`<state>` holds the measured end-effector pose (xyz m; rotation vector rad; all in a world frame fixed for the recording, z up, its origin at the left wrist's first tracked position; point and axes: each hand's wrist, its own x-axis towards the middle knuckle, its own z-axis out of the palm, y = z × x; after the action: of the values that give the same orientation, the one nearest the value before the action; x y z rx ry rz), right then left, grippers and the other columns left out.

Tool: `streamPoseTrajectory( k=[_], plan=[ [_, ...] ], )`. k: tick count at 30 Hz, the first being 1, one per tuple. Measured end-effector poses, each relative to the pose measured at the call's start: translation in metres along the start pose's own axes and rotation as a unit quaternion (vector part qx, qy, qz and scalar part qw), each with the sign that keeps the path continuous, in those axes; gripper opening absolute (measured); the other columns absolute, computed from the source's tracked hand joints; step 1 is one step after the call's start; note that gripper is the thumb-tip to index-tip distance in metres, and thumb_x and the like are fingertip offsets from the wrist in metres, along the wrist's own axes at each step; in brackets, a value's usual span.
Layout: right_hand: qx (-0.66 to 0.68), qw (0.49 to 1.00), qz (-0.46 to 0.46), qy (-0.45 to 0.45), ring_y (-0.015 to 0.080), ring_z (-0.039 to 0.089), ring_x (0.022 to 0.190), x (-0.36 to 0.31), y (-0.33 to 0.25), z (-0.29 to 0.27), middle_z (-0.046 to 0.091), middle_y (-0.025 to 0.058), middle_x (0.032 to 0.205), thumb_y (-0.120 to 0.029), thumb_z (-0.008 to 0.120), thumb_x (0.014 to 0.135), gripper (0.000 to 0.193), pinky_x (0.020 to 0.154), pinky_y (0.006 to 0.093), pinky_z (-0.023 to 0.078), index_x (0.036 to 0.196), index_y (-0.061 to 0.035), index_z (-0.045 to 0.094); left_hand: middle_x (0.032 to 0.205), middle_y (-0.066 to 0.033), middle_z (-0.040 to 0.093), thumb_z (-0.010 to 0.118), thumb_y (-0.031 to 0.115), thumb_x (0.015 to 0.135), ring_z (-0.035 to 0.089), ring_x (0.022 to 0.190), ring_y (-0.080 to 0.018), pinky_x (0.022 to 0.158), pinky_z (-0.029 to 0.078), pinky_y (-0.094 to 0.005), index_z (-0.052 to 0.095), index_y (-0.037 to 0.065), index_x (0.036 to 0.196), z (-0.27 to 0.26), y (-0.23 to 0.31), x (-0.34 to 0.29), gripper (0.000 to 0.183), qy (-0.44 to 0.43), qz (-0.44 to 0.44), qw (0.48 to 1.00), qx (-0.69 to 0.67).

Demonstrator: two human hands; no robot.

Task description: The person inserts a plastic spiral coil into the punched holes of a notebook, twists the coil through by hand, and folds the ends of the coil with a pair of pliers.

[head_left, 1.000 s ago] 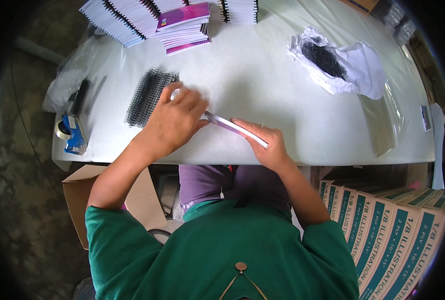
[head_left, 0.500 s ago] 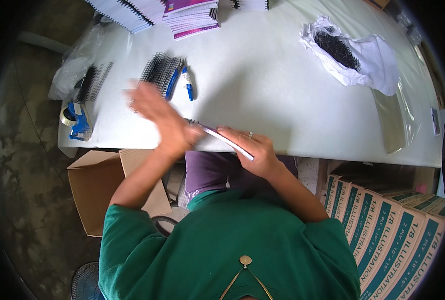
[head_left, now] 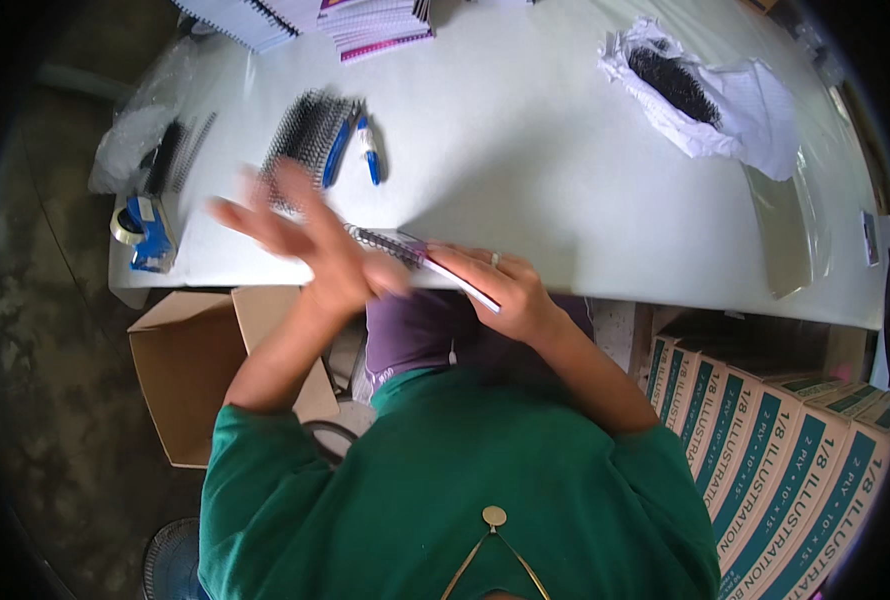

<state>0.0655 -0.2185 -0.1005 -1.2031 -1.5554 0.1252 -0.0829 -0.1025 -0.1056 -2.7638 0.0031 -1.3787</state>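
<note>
At the white worktop's [head_left: 525, 130] near edge, a thin purple, black-coiled paper notebook [head_left: 455, 281], likely light, bendy and best held opposite its coil, is clamped by the right hand's [head_left: 508, 286] fingers, the left hand's [head_left: 315, 240] spread.

I'm on the head cam, left fisheye: upright, close above the wearer's dark green short-sleeved cloth shirt [head_left: 465, 460], facing steeply down and out across the white, sheet-covered table [head_left: 665, 230] (edges bow toward the rim).
</note>
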Motion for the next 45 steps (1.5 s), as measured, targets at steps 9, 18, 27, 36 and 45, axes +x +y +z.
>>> streamPoseTrajectory(
  k=[9,18,27,36,45],
  plan=[
    [0.009,1.0,-0.006,0.002,0.0293,0.065,0.079,0.009,0.006,0.0,0.062,0.0173,0.106,0.005,0.06,0.074,0.073,0.065,0.0355,0.051,0.139,-0.0026,0.029,0.125,-0.0254,0.042,0.054,0.072,0.069,0.049,0.102,-0.0453,0.072,0.039,-0.0652,0.04,0.005,0.128,0.0,0.021,-0.013,0.091,-0.119,0.004,0.992,-0.046],
    [0.083,0.993,0.082,-0.014,0.0315,0.064,0.088,0.004,-0.002,0.009,0.063,0.0159,0.107,-0.008,0.063,0.078,0.073,0.073,0.037,0.053,0.141,-0.0058,0.026,0.124,-0.0332,0.036,0.051,0.075,0.067,0.042,0.102,-0.0522,0.071,0.034,-0.0694,0.039,0.001,0.126,0.012,0.001,0.014,0.096,-0.082,0.04,0.992,0.089],
    [0.088,0.992,0.092,-0.024,0.0318,0.064,0.091,0.007,0.006,0.009,0.062,0.0145,0.11,-0.011,0.064,0.079,0.08,0.078,0.0372,0.052,0.143,-0.0107,0.017,0.127,-0.0396,0.029,0.039,0.071,0.079,0.025,0.12,-0.0557,0.089,0.021,-0.0724,0.035,-0.015,0.123,0.017,0.007,0.021,0.096,-0.128,0.016,0.99,0.053],
    [0.208,0.951,0.227,0.018,0.0305,0.064,0.08,0.011,0.017,-0.003,0.062,0.0155,0.084,0.001,0.063,0.074,0.083,0.07,0.0366,0.049,0.141,-0.0107,0.016,0.108,-0.0027,0.058,0.071,0.022,0.072,0.053,0.101,-0.0183,0.086,0.032,-0.0378,0.059,0.011,0.112,-0.004,0.012,0.079,0.043,-0.218,-0.061,0.969,-0.096],
    [0.295,0.934,0.196,0.045,0.0326,0.063,0.079,0.011,0.025,0.007,0.061,0.0188,0.085,0.002,0.061,0.076,0.081,0.066,0.0366,0.048,0.141,-0.0099,0.015,0.089,-0.0026,0.063,0.072,0.017,0.069,0.057,0.083,-0.0168,0.076,0.033,-0.0348,0.062,0.012,0.087,-0.009,0.009,0.109,0.021,-0.284,-0.142,0.937,-0.144]
  ],
)
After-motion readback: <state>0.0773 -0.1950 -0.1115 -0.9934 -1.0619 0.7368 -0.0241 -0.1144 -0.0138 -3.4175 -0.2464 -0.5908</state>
